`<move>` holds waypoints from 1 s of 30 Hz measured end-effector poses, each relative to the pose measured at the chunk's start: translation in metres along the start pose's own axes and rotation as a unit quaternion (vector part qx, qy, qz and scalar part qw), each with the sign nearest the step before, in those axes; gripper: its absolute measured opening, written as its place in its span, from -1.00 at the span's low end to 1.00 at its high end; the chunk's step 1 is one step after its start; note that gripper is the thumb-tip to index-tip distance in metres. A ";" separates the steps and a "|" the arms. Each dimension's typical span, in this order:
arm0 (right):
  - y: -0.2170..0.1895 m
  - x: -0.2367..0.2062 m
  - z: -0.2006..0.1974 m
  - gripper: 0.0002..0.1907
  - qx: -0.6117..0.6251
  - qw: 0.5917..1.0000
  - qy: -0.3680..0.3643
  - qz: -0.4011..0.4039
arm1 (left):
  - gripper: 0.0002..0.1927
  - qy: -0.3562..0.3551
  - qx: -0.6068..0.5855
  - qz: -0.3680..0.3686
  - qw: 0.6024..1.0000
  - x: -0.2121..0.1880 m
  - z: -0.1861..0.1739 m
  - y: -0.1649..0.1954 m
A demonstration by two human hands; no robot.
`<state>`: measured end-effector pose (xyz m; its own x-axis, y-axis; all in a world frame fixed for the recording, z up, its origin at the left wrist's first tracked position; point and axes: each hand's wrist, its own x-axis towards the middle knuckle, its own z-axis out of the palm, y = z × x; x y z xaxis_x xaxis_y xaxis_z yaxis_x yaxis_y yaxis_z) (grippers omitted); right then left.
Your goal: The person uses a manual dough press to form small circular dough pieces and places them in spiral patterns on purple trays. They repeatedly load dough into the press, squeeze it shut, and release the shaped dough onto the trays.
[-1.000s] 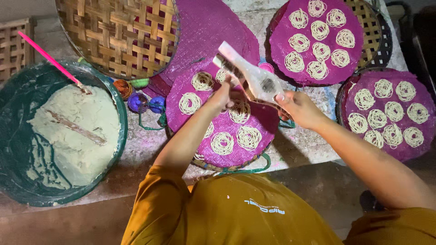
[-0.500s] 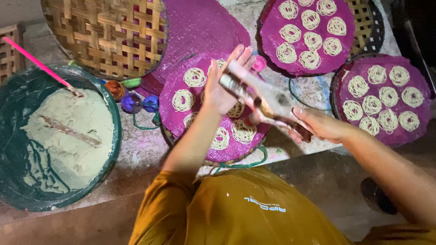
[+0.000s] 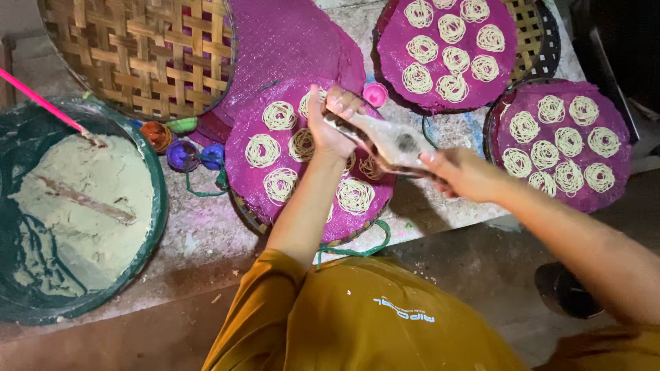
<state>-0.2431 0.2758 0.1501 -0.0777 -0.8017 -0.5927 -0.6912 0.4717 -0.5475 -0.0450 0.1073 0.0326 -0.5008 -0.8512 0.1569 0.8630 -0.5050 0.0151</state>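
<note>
Both hands have shifted: left hand (image 3: 330, 127) and right hand (image 3: 462, 172) each grip the noodle press (image 3: 388, 139) over the purple mat (image 3: 247, 178).

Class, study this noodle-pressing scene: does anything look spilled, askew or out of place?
Pale crumbs and smears litter the grey stone worktop beside the green dough basin. A green cord trails loose from under the round purple mat.

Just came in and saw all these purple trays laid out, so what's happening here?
A person holds a metal noodle press with both hands, left hand at its far end and right hand on the near handle, over a purple round mat that already carries several coiled noodle nests. Two more mats to the right are filled with nests. At left a green basin holds pale dough, with a pink stick in it.
</note>
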 end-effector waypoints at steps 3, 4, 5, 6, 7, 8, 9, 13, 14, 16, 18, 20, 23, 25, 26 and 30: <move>-0.004 -0.001 -0.012 -0.38 -0.022 0.999 0.047 0.000 | -0.49 0.034 0.019 0.031 0.999 0.008 0.006 -0.007; -0.005 0.000 -0.012 -0.39 -0.019 0.997 0.067 -0.020 | -0.49 0.041 0.032 0.043 0.998 0.012 0.009 -0.006; -0.007 0.001 -0.010 -0.40 -0.017 0.995 0.086 -0.040 | -0.49 0.027 0.041 0.041 0.998 0.015 0.010 -0.001; -0.009 0.003 -0.006 -0.38 -0.012 0.995 0.078 -0.056 | -0.48 0.013 0.050 0.042 0.998 0.018 0.011 0.004; -0.009 0.003 -0.001 -0.34 -0.005 0.995 0.071 -0.072 | -0.47 -0.001 0.061 0.041 0.997 0.018 0.012 0.008; -0.010 0.003 0.003 -0.31 0.004 0.994 0.065 -0.089 | -0.47 0.010 0.059 0.038 0.997 0.018 0.012 0.011; -0.009 0.002 0.003 -0.29 0.011 0.996 0.052 -0.070 | -0.46 0.021 0.057 0.034 0.998 0.015 0.011 0.012; -0.006 -0.004 -0.009 -0.33 -0.014 0.999 0.026 0.021 | -0.49 0.083 0.021 0.026 0.996 0.006 0.014 -0.006; -0.005 -0.005 -0.016 -0.37 -0.034 0.998 0.027 0.047 | -0.49 0.083 0.025 0.036 0.996 0.007 0.018 -0.012; -0.005 -0.005 -0.021 -0.40 -0.040 0.996 0.078 0.002 | -0.49 0.082 0.033 0.053 0.995 0.013 0.027 -0.017; -0.003 -0.003 -0.020 -0.44 -0.020 0.993 0.107 -0.041 | -0.49 0.020 0.026 0.031 0.999 0.018 0.036 -0.012; 0.002 0.001 -0.015 -0.48 0.027 0.990 0.110 -0.089 | -0.46 0.068 0.042 -0.004 0.997 0.021 0.040 -0.004; 0.020 0.004 -0.011 -0.43 0.091 0.986 0.073 -0.116 | -0.41 0.218 0.200 -0.109 0.949 0.013 0.030 -0.001; 0.035 0.006 -0.014 -0.44 0.097 0.983 0.068 -0.141 | -0.41 0.176 0.442 -0.217 0.853 0.003 0.014 -0.009; 0.041 0.007 -0.016 -0.44 0.100 0.981 0.065 -0.153 | -0.33 0.173 0.458 -0.262 0.832 0.000 0.005 -0.014; 0.058 0.013 -0.015 -0.50 0.140 0.976 0.097 -0.135 | -0.14 0.168 0.513 -0.349 0.766 -0.015 -0.019 -0.030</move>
<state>-0.2950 0.2878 0.1195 -0.0741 -0.9522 -0.2964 -0.4834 0.2942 -0.8245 -0.0649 0.1325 0.0107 -0.7036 -0.5013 -0.5036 -0.1104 -0.6230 0.7744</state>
